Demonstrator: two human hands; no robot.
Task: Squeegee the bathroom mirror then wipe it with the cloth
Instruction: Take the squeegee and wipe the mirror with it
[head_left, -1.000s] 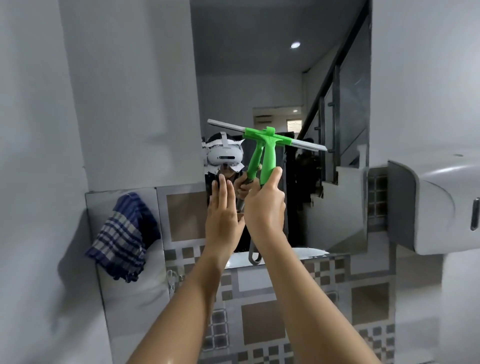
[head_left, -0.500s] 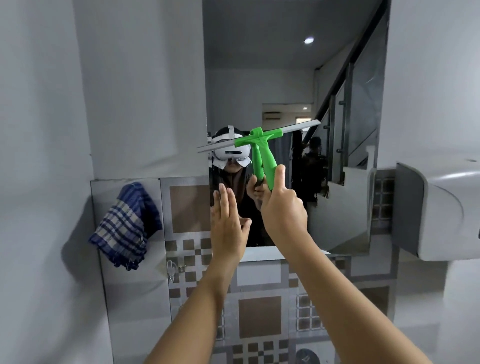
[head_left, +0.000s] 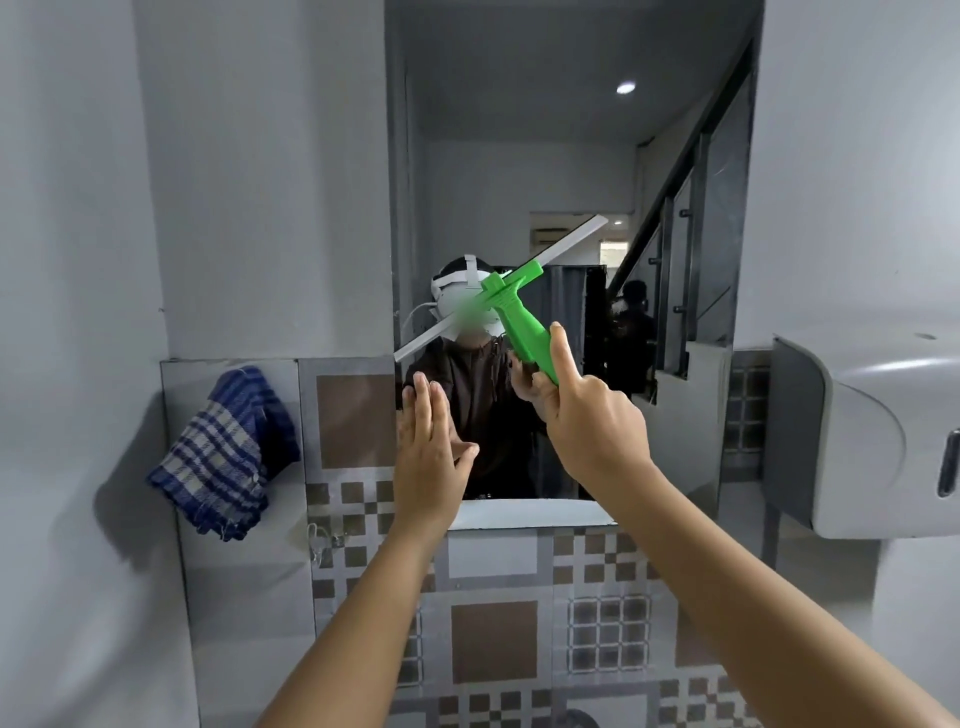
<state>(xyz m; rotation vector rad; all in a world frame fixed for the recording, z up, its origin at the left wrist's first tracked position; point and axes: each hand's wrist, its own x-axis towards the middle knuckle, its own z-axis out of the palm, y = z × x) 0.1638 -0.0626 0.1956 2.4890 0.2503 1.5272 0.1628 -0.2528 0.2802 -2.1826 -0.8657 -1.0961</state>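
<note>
The tall bathroom mirror (head_left: 519, 171) fills the middle of the wall ahead. My right hand (head_left: 589, 423) grips the green handle of a squeegee (head_left: 511, 306), index finger laid along it. Its long white blade is tilted, left end low at the mirror's left edge, right end high. My left hand (head_left: 428, 454) is flat, fingers together and thumb out, near the mirror's lower left corner; I cannot tell whether it touches the glass. A blue checked cloth (head_left: 223, 452) hangs on the wall to the left of the mirror.
A grey wall-mounted dispenser (head_left: 872, 431) juts out at the right, level with my right hand. Patterned grey and brown tiles (head_left: 493, 639) cover the wall below the mirror. A plain grey wall closes in on the left.
The squeegee blade has rotated from near level to steeply tilted, right end up, and now reaches the mirror's left edge. Both hands sit lower in the view.
</note>
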